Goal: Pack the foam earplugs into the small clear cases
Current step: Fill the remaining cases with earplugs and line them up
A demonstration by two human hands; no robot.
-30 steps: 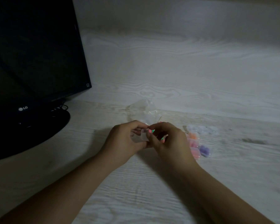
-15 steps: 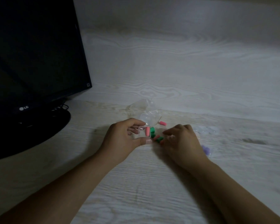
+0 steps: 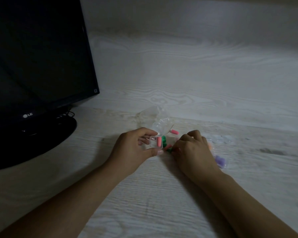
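My left hand (image 3: 133, 148) holds a small clear case (image 3: 155, 143) between forefinger and thumb, with a pink earplug (image 3: 159, 141) inside it. Just right of the case, loose green earplugs (image 3: 164, 141) and a pink one lie on the table. My right hand (image 3: 192, 152) rests beside them, its curled fingertips pinching at a green earplug (image 3: 169, 149). Another pink earplug (image 3: 174, 132) lies behind, near a crumpled clear bag (image 3: 159, 125). Right of my right hand sit clear cases with purple earplugs (image 3: 220, 160) and an orange one (image 3: 209, 146), partly hidden.
A black monitor (image 3: 38, 57) on a round stand (image 3: 41, 141) fills the left side. More empty clear cases (image 3: 225, 139) lie at the right. The pale wood-grain table (image 3: 162, 203) runs back to a wall of the same finish.
My hands have come apart. The right hand dropped from the case to the loose earplugs on the table, and the left hand keeps the case, now showing a pink earplug in it.
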